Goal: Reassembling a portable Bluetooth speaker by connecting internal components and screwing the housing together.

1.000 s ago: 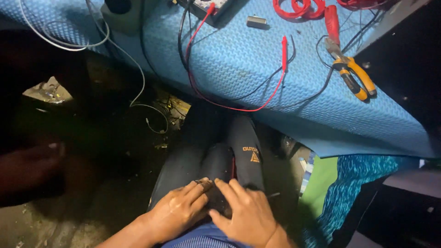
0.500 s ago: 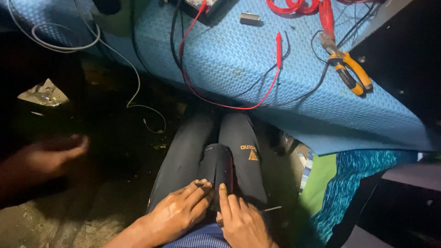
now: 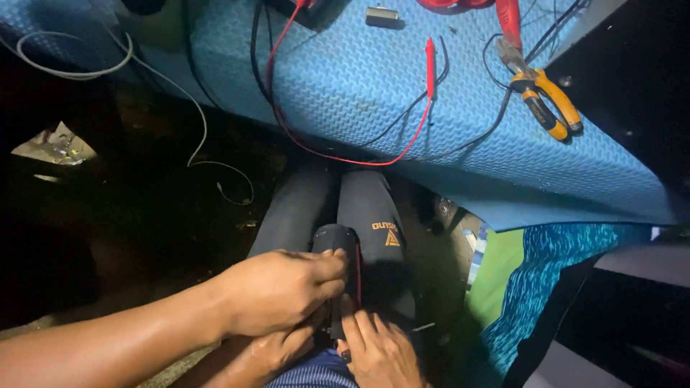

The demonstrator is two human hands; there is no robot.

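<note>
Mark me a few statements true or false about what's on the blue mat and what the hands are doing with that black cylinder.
1. Pliers with yellow and black handles lie on the blue foam mat. True.
2. The right hand holds the red test probe. False: the probe lies on the mat, and the right hand's fingers rest at the near end of the black cylinder.
3. Another person's hand, reaching in from the left, grips the black cylinder. True.
4. The black cylinder stands on the mat. False: it sits below the mat's edge, on the dark grey trouser legs.
5. A white wire loops at the mat's upper left. True.
</note>
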